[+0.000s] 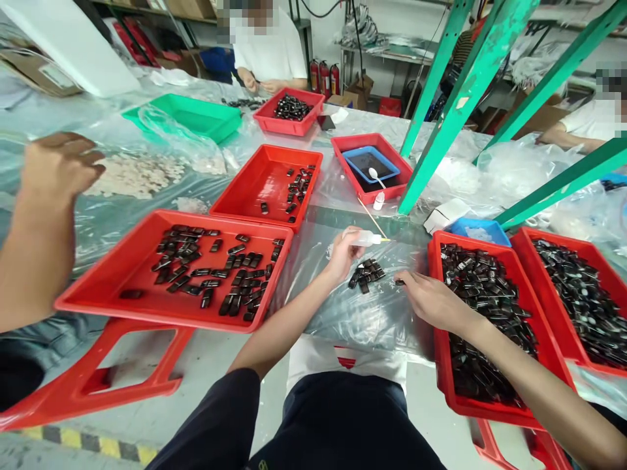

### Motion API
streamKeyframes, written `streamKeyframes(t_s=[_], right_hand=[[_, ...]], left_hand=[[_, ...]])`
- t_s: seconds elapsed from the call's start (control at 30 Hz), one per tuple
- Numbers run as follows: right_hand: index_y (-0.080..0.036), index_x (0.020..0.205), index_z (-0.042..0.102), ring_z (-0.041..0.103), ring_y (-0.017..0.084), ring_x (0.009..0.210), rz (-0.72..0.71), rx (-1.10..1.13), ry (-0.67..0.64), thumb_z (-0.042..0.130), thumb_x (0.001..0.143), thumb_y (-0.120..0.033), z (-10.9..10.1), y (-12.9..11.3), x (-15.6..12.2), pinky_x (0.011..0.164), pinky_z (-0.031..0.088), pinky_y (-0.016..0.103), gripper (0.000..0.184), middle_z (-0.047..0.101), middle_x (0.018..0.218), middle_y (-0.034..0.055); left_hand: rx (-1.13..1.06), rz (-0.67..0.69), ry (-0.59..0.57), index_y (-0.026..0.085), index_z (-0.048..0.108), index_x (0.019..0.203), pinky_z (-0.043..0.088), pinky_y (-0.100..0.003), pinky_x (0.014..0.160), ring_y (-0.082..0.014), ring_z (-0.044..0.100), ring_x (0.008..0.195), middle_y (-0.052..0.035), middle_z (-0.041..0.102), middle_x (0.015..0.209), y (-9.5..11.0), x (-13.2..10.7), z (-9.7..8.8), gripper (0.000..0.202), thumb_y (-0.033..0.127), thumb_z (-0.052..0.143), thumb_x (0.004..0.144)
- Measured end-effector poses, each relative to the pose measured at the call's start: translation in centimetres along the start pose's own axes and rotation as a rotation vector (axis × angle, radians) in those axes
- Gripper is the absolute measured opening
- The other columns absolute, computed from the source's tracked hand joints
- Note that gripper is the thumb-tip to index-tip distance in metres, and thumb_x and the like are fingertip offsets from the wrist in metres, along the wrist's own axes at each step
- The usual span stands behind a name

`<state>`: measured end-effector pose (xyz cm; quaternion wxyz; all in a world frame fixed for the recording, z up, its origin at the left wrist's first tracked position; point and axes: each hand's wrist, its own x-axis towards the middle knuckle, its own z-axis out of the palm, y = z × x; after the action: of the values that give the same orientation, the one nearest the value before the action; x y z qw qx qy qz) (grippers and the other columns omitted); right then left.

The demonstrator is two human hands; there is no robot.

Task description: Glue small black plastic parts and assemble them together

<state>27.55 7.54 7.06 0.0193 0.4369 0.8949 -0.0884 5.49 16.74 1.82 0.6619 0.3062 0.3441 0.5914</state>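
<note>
My left hand (344, 253) is closed round a small white squeeze bottle (366, 239) with a thin yellowish nozzle tip pointing right. In my right hand (422, 294) a small glossy black piece (400, 282) is pinched between the fingertips. Between the two hands, several similar black pieces (367, 274) lie in a loose cluster on the plastic-covered table (343, 320). A red tray (443, 365) heaped with black pieces stands under my right forearm. Left of my left arm, another red tray (147, 261) holds black pieces, some in rough rows.
A co-worker's hand (59, 163) hovers at the far left near small pale pieces (142, 175). Green posts (460, 104) rise at right. Ahead stand a red tray holding a blue tray (392, 171), a small white bottle (379, 201) and a thin stick (372, 219).
</note>
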Motion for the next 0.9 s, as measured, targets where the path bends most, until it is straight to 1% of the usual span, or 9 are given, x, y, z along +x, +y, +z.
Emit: streamKeyframes(t_s=[0.07, 0.17, 0.27, 0.33, 0.43, 0.53, 0.63, 0.77, 0.9], right_hand=[[-0.013, 0.121, 0.06, 0.077, 0.03, 0.103, 0.049, -0.06, -0.091, 0.036, 0.109, -0.014, 0.8, 0.0, 1.5, 0.082, 0.057, 0.039, 0.027, 0.075, 0.112, 0.016], [-0.012, 0.117, 0.067, 0.079, 0.031, 0.102, 0.095, -0.148, -0.215, 0.037, 0.114, -0.028, 1.8, -0.1, 3.3, 0.081, 0.056, 0.037, 0.034, 0.078, 0.113, 0.0171], [-0.013, 0.114, 0.074, 0.08, 0.031, 0.101, 0.105, -0.197, -0.311, 0.04, 0.112, -0.028, 2.3, -0.2, 4.4, 0.081, 0.055, 0.035, 0.037, 0.081, 0.109, 0.0166], [-0.013, 0.11, 0.078, 0.08, 0.032, 0.102, 0.115, -0.221, -0.345, 0.043, 0.11, -0.027, 2.5, -0.2, 4.9, 0.081, 0.053, 0.034, 0.038, 0.083, 0.105, 0.0172], [-0.013, 0.105, 0.082, 0.081, 0.032, 0.103, 0.127, -0.228, -0.357, 0.045, 0.107, -0.027, 2.5, 0.1, 5.2, 0.081, 0.052, 0.033, 0.039, 0.084, 0.102, 0.0173], [-0.014, 0.104, 0.084, 0.081, 0.033, 0.102, 0.121, -0.207, -0.338, 0.047, 0.106, -0.026, 2.3, 0.2, 5.2, 0.08, 0.052, 0.034, 0.039, 0.084, 0.102, 0.0178], [-0.013, 0.105, 0.084, 0.081, 0.033, 0.101, 0.119, -0.201, -0.325, 0.046, 0.107, -0.028, 2.1, 0.1, 5.0, 0.081, 0.052, 0.035, 0.041, 0.083, 0.101, 0.0196], [-0.011, 0.107, 0.081, 0.08, 0.034, 0.103, 0.166, -0.204, -0.315, 0.042, 0.112, -0.035, 1.9, 0.1, 4.9, 0.081, 0.052, 0.035, 0.046, 0.083, 0.102, 0.021], [-0.011, 0.115, 0.076, 0.078, 0.035, 0.103, 0.21, -0.151, -0.287, 0.05, 0.111, -0.048, 1.6, 0.6, 4.5, 0.08, 0.052, 0.036, 0.045, 0.082, 0.106, 0.0209]], left_hand=[[-0.006, 0.002, 0.005, 0.019, 0.064, 0.077, 0.024, -0.025, 0.049, -0.0088, 0.04, 0.047, 0.0028, 0.058, 0.057, 0.1, 0.0, 0.0, 0.032, 0.045, 0.074, 0.063], [-0.025, -0.002, -0.002, 0.018, 0.064, 0.078, 0.026, -0.024, 0.05, -0.0088, 0.042, 0.048, 0.0027, 0.059, 0.06, 0.1, -0.1, -0.1, 0.032, 0.044, 0.075, 0.064], [-0.037, 0.002, -0.013, 0.018, 0.063, 0.079, 0.025, -0.024, 0.05, -0.0086, 0.042, 0.048, 0.0029, 0.057, 0.059, 0.0, 0.0, -0.2, 0.032, 0.044, 0.076, 0.065], [-0.042, 0.006, -0.01, 0.018, 0.064, 0.081, 0.025, -0.024, 0.05, -0.0088, 0.042, 0.048, 0.0025, 0.058, 0.059, 0.0, 0.1, -0.3, 0.033, 0.044, 0.076, 0.065], [-0.045, -0.001, 0.001, 0.018, 0.063, 0.083, 0.027, -0.024, 0.05, -0.0089, 0.044, 0.048, 0.0022, 0.06, 0.06, 0.2, 0.1, -0.3, 0.033, 0.043, 0.076, 0.064], [-0.041, 0.001, 0.006, 0.019, 0.063, 0.081, 0.026, -0.024, 0.049, -0.0081, 0.043, 0.047, 0.0023, 0.06, 0.061, 0.4, 0.1, -0.2, 0.032, 0.043, 0.076, 0.064], [-0.05, 0.016, 0.002, 0.019, 0.064, 0.079, 0.026, -0.024, 0.047, -0.0077, 0.043, 0.047, 0.0027, 0.059, 0.061, 0.3, 0.1, -0.3, 0.03, 0.042, 0.076, 0.064], [-0.074, 0.021, -0.006, 0.02, 0.064, 0.08, 0.027, -0.022, 0.046, -0.0076, 0.045, 0.047, 0.0031, 0.058, 0.061, 0.0, 0.3, -0.6, 0.029, 0.042, 0.078, 0.069], [-0.059, 0.027, -0.016, 0.02, 0.065, 0.079, 0.031, -0.023, 0.047, -0.0082, 0.045, 0.047, 0.0034, 0.055, 0.06, 0.0, 0.3, -0.8, 0.026, 0.042, 0.077, 0.074]])
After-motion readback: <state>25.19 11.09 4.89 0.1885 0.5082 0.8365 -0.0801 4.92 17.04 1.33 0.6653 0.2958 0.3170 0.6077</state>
